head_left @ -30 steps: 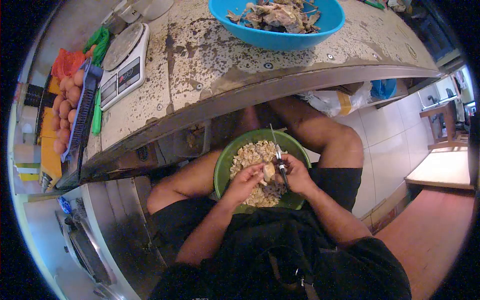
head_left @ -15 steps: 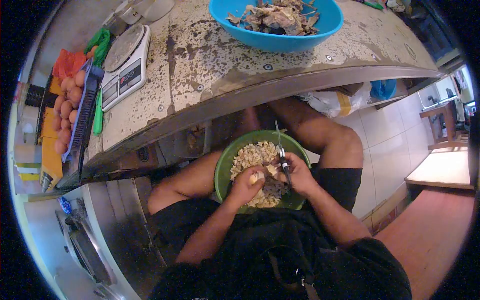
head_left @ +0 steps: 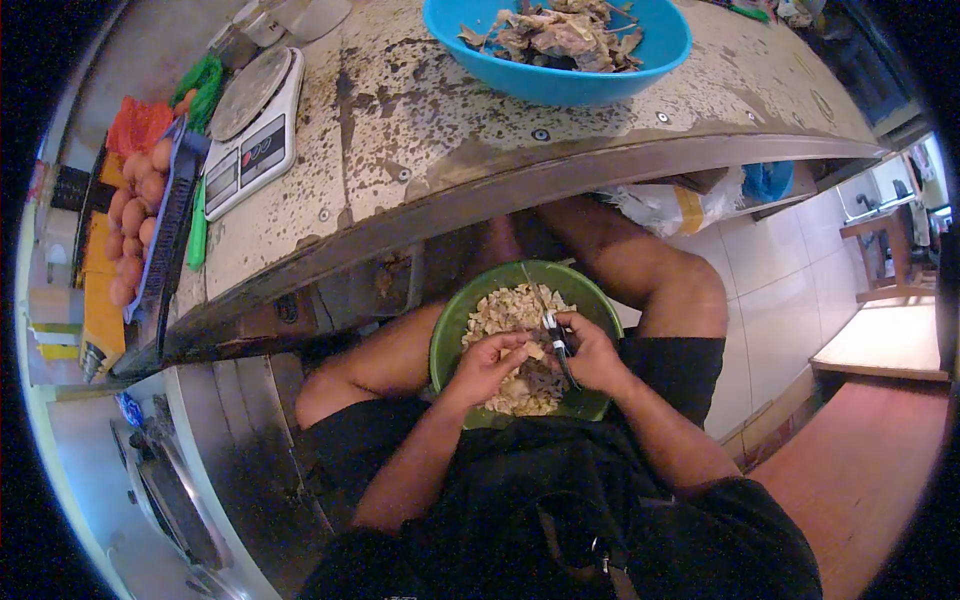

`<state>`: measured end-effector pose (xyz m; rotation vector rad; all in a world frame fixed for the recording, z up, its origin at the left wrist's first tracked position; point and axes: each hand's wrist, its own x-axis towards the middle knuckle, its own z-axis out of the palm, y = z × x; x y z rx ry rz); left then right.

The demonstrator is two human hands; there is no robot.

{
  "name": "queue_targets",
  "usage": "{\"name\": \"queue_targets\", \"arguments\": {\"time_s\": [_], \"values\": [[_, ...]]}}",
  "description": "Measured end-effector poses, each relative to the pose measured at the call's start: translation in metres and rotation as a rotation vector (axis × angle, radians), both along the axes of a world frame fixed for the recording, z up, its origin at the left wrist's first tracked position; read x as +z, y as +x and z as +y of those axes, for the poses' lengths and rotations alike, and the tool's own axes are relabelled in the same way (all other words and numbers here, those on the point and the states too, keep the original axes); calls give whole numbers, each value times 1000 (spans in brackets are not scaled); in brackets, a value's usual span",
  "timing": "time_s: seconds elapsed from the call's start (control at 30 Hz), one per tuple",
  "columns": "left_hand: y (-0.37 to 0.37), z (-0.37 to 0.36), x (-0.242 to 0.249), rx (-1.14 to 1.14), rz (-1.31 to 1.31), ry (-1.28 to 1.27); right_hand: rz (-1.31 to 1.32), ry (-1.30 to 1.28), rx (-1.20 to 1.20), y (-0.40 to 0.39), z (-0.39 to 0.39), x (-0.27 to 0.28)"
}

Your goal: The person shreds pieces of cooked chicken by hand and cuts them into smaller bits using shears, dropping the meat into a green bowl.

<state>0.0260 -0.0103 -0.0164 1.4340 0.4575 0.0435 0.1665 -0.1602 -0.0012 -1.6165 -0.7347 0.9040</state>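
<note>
View from above of a seated person with a green bowl (head_left: 450,330) resting on their lap, between bare knees. The bowl is heaped with pale cut pieces (head_left: 505,305).

Over the middle of the bowl, the left hand (head_left: 483,365) pinches a small pale piece (head_left: 533,351) between thumb and fingertips, closed on it. The right hand (head_left: 590,352), at 3 o'clock from that piece, is clamped on a small knife (head_left: 553,335). Its blade points toward 11 o'clock, across the heap, and sits just beside the left fingertips.

At 12 o'clock from the bowl runs a worn, stained counter (head_left: 420,110). A blue bowl (head_left: 640,55) of brown scraps stands on it at the far edge. A kitchen scale (head_left: 250,125) lies at 10 o'clock, with a tray of eggs (head_left: 135,215) beyond it.

Risks, as a judgement: the blade works very close to the left thumb and fingertips, so a slip on such a small piece could cut them. The piece is held by its edges only and could pop free, landing on the floor and not in the bowl. The bowl rests on the thighs alone; a leg shift could tip it and spill the heap.
</note>
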Motion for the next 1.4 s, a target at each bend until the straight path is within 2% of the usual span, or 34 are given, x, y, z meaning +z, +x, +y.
{"name": "queue_targets", "arguments": {"time_s": [0.1,0.17,0.2,0.23,0.27,0.3,0.33,0.37,0.4,0.43,0.5,0.53,0.83,0.93,1.17,1.33,1.4], "values": [[2,-2,0,39,113,-53,-44,-70,-26,1,-1,-1],[1,-1,-4,128,85,-327,-8,-42,-54,0,-1,-3],[1,1,-12,130,84,-326,29,-12,-84,-1,0,-3],[1,3,-20,229,59,-397,29,-10,-82,-1,0,-1],[0,5,-27,328,33,-466,155,3,-72,0,-1,1],[1,8,-24,330,31,-463,281,15,-62,1,-1,6],[1,12,-22,408,-12,-514,280,17,-59,3,-3,12],[2,15,-20,485,-56,-567,350,-46,75,6,-5,19],[6,13,5,522,-75,-599,418,-110,209,7,-6,22],[4,16,0,523,-77,-599,417,-109,210,7,-8,23],[1,22,-11,524,-160,-554,734,-58,383,3,-12,22],[1,23,-13,524,-162,-554,805,-62,405,0,-12,20],[0,15,-18,394,-110,-454,761,-104,341,-2,-8,19],[0,16,-18,402,-81,-448,632,-243,305,-3,-7,23],[0,20,-26,517,-48,-383,579,-190,251,-6,-11,20],[0,19,-18,515,-67,-419,556,-178,386,-5,-9,24],[-1,17,-15,418,-68,-417,529,-224,405,-4,-7,25]]}}
